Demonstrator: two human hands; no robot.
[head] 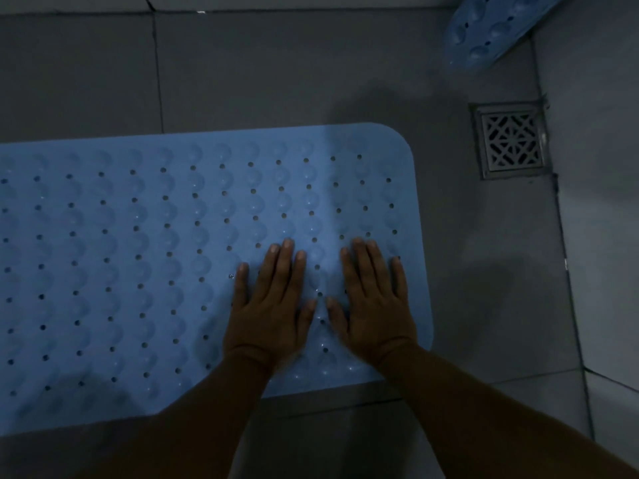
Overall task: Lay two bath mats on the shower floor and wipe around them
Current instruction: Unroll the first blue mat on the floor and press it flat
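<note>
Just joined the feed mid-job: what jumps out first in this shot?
A big blue mat lies flat across the grey floor, with the left hand and right hand pressed flat side by side near its right end. A metal drain sits to the right, and a second mat shows in the top right corner.

left hand (273, 305), right hand (375, 305), flat on blue mat (138, 254)
</note>
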